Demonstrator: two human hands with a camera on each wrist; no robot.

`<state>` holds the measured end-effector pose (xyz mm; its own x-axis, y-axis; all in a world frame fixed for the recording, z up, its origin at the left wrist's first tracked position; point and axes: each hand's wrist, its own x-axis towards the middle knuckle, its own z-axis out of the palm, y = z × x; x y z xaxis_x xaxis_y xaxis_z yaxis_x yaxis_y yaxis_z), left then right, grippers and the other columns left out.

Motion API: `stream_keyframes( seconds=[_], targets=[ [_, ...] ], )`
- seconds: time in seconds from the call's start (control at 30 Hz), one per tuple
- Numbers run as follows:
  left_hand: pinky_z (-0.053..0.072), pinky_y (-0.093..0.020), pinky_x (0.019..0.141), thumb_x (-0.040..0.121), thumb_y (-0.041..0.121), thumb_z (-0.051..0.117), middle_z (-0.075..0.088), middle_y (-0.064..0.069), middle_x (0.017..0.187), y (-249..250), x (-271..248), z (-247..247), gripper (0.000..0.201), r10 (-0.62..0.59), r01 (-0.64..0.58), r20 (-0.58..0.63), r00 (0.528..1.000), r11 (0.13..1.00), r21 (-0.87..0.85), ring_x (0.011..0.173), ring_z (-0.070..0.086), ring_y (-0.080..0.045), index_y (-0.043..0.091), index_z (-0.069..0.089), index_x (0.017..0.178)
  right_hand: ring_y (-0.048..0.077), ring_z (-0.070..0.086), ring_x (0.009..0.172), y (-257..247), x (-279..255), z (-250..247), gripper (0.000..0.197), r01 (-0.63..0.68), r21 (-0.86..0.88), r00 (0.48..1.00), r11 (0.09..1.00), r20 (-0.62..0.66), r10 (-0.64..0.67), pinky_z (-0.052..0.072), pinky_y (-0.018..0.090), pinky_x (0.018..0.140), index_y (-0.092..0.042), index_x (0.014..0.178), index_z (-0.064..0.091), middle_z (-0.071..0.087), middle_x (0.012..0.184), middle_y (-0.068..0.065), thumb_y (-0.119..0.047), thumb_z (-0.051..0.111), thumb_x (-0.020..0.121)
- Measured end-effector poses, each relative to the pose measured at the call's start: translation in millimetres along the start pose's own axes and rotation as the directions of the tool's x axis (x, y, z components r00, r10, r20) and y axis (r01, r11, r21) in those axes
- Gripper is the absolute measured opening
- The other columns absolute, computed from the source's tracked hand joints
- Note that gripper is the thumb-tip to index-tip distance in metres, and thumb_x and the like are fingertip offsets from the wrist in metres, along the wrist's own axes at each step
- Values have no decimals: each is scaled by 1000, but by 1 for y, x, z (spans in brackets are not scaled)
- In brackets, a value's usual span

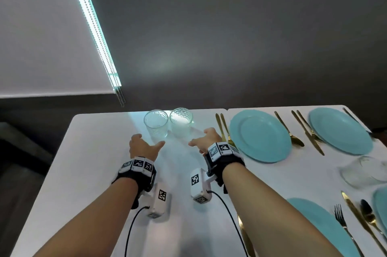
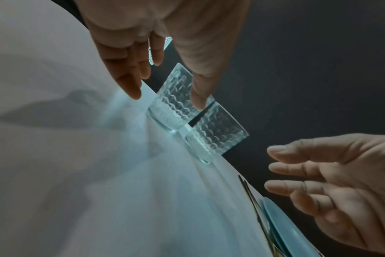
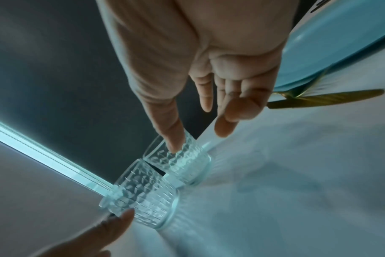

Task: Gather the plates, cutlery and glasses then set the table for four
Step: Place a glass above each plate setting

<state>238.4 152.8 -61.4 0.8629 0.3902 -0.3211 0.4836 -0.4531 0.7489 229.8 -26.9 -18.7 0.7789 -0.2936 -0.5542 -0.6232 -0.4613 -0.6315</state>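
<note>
Two clear patterned glasses stand side by side at the far edge of the white table (image 1: 94, 152): the left glass (image 1: 156, 123) (image 2: 176, 104) (image 3: 147, 196) and the right glass (image 1: 181, 122) (image 2: 215, 133) (image 3: 187, 161). My left hand (image 1: 148, 141) (image 2: 166, 97) hovers just short of the left glass, fingers spread and thumb out. My right hand (image 1: 201, 137) (image 3: 199, 141) is spread the same way before the right glass. Neither hand holds anything. Teal plates (image 1: 260, 135) (image 1: 340, 130) (image 1: 320, 227) lie to the right with gold cutlery (image 1: 223, 129) beside them.
Another clear glass (image 1: 364, 170) sits between the plates at the right. A gold knife (image 1: 307, 133) and spoon (image 1: 290, 132) lie between the two far plates. A dark wall and a window blind (image 1: 52, 36) stand behind the table's far edge.
</note>
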Motion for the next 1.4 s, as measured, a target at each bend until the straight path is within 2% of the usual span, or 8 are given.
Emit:
stream_keyframes(
  seconds=[0.1, 0.27, 0.47, 0.77, 0.93, 1.2, 1.3, 1.4],
  targets=[
    [33, -40, 112, 68, 32, 83, 38, -17, 144, -5, 21, 3, 98, 19, -19, 13, 1000, 1000, -7, 135, 38, -30, 0, 27, 142, 29, 48, 127, -10, 17, 17, 90, -1, 17, 998, 1000, -57, 2, 46, 39, 101, -13, 144, 27, 43, 141, 10, -22, 80, 72],
    [29, -38, 115, 64, 29, 85, 35, -15, 148, -10, 42, 13, 106, 95, -94, 61, 994, 995, -26, 138, 34, -29, 1, 23, 145, 25, 40, 135, -19, 42, 35, 100, 58, 48, 992, 997, -112, -52, 38, 35, 106, -15, 147, 22, 36, 148, 7, -16, 82, 68],
    [35, -41, 111, 54, 27, 90, 45, -11, 143, -5, 55, 20, 106, 154, -143, 96, 983, 983, -111, 133, 41, -28, 7, 33, 141, 24, 48, 126, -19, 57, 54, 90, 117, 71, 984, 991, -142, -106, 42, 30, 101, -14, 139, 35, 48, 137, 4, -13, 84, 63],
    [36, -18, 88, 63, 17, 86, 60, -7, 127, 2, 55, 20, 75, 181, -171, 103, 978, 980, -103, 119, 56, -23, 9, 51, 128, 22, 49, 125, -20, 67, 71, 93, 169, 136, 956, 976, -263, -129, 43, 30, 102, -15, 138, 37, 50, 135, 3, -23, 87, 59],
    [42, -32, 101, 63, 30, 86, 59, -9, 128, -6, 49, 14, 78, 198, -197, 76, 977, 980, -20, 120, 55, -27, 8, 49, 128, 22, 54, 119, -18, 59, 67, 80, 146, 102, 961, 984, -250, -117, 46, 29, 96, -13, 128, 47, 54, 127, 3, -27, 85, 59],
    [42, -32, 101, 62, 27, 86, 60, -7, 128, 4, 9, 13, 77, 233, -229, 73, 970, 971, -65, 117, 57, -26, 12, 51, 129, 18, 53, 120, 6, 13, -5, 80, 196, 45, 969, 979, -161, -187, 40, 20, 89, -16, 132, 48, 55, 130, -1, -31, 83, 62],
    [42, -29, 98, 62, 23, 87, 61, -7, 126, 20, -20, 23, 75, 230, -218, 102, 968, 969, -120, 116, 57, -25, 13, 52, 128, 19, 57, 114, 30, -8, -47, 76, 180, 77, 969, 981, -187, -163, 46, 28, 96, -15, 125, 53, 61, 121, -1, -30, 86, 58],
    [41, -32, 101, 62, 26, 86, 60, -5, 126, 37, -54, 39, 74, 256, -241, 149, 955, 964, -115, 117, 55, -25, 16, 52, 127, 21, 58, 106, 63, -26, -91, 70, 155, 83, 962, 984, -241, -131, 52, 35, 91, -13, 118, 55, 63, 114, 1, -30, 86, 57]
  ],
)
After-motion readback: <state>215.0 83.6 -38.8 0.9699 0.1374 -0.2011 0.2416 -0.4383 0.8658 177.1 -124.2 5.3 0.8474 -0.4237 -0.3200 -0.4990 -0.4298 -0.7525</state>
